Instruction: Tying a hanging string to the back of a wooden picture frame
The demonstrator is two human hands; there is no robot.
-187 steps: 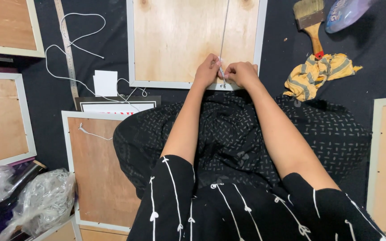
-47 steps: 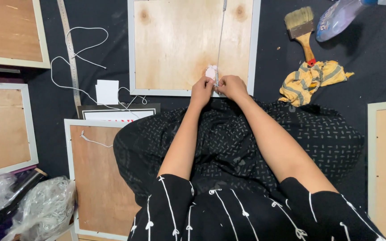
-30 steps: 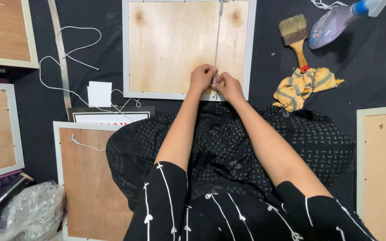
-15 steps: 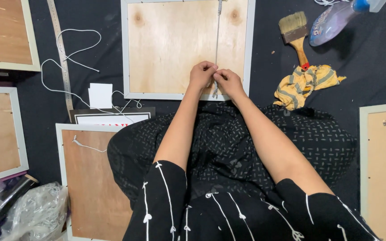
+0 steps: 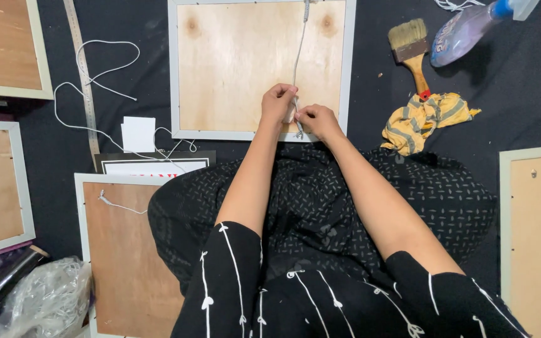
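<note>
Frame [image 5: 261, 69] lay face down on the dark floor cloth [image 5: 533, 94], straight ahead of my knees, plywood backing up, pale grey moulding all round. A cord [image 5: 300, 44] ran down the backing from the top edge toward the lower rail, pulled fairly straight

Step in hand, as I judged it: fixing or knotting the lower end of that cord at the bottom rail. My left hand [image 5: 278, 102] was closed, pinching the cord just above the rail; my right hand [image 5: 315, 120] was closed too, fingertips nipped on the cord end beside it, the two hands touching. A small pale piece showed between them; could not tell what

Next move, by my reckoning, called for keeping tension with the left while the right worked the loose end tight and flat

Backing looked clean, light ply with two darker knots near the top corners. Cord thin, off-white, twisted

Around: more face-down frames left, right and near my left knee; yellow striped rag [image 5: 427, 119], brush [image 5: 411, 50], spray bottle [image 5: 471, 28] well right; loose string [image 5: 95, 69] and white card [image 5: 139, 133] left
</note>
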